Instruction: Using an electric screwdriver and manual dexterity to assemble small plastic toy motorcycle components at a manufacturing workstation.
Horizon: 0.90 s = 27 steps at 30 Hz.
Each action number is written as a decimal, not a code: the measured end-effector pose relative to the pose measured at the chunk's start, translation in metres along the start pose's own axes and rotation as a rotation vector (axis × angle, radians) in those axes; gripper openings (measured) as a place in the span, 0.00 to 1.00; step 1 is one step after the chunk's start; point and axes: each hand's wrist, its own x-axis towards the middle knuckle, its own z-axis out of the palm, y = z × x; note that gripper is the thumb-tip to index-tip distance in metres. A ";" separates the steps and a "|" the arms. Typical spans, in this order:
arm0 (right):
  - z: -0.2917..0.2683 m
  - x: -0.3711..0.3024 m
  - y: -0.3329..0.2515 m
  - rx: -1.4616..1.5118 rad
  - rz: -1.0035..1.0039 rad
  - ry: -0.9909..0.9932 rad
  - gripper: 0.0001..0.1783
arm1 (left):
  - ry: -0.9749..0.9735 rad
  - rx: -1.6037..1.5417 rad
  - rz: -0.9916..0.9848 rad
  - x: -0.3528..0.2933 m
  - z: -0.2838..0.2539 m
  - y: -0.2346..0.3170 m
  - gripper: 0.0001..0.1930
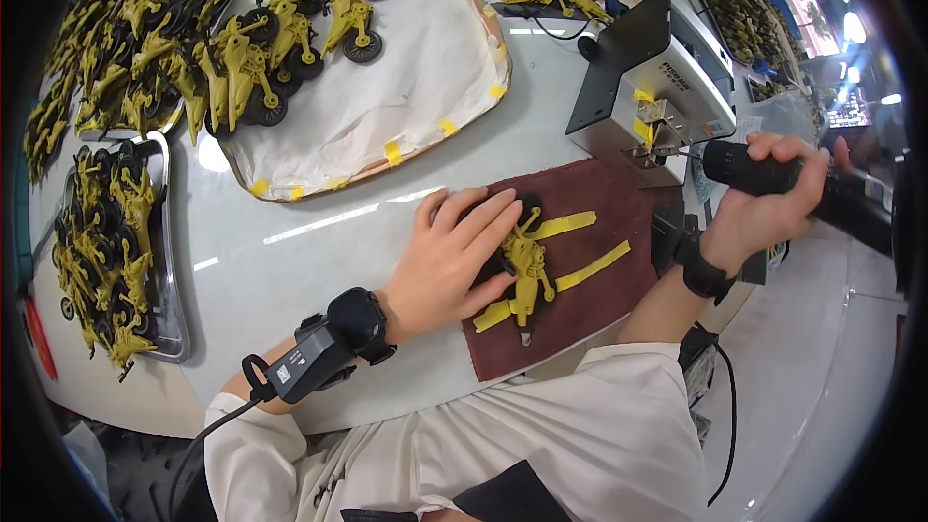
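A yellow and black toy motorcycle [526,266] lies on a dark red mat [611,292] in front of me. My left hand [447,256] is laid over its left side, fingers extended and thumb bent in, keeping hold of it; the part beneath the fingers is hidden. In my right hand [764,205] is a black electric screwdriver [739,166], gripped around its body and pointing left. Its thin bit reaches the metal outlet of a screw feeder [667,87]. Whether a screw sits on the bit is too small to tell.
Yellow tape strips [592,266] cross the mat. Beyond it, a paper-lined tray [416,68] holds several toy motorcycles at its left end. A metal tray [174,300] at left carries more, beside a large heap [145,39]. A black cable [732,406] hangs at right.
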 end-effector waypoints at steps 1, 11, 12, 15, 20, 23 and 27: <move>0.001 0.001 0.005 -0.001 0.003 0.022 0.26 | 0.002 0.006 0.001 0.000 0.000 0.000 0.35; 0.016 -0.016 0.014 0.071 0.189 -0.113 0.26 | -0.085 0.086 -0.136 0.002 0.003 0.026 0.49; 0.017 -0.022 0.009 0.119 0.269 -0.162 0.27 | -0.103 0.112 -0.144 0.002 0.006 0.023 0.51; 0.016 -0.046 0.001 0.165 0.269 -0.221 0.30 | -0.101 0.082 -0.122 0.004 0.010 0.018 0.51; 0.020 -0.024 0.003 -0.027 0.005 -0.036 0.31 | -0.091 0.078 -0.116 0.002 0.013 0.016 0.51; 0.015 -0.002 0.016 -0.050 -0.021 0.061 0.26 | -0.088 0.091 -0.104 0.001 0.013 0.016 0.50; 0.015 -0.002 0.023 -0.038 0.114 -0.012 0.23 | -0.090 0.093 -0.106 0.001 0.012 0.018 0.49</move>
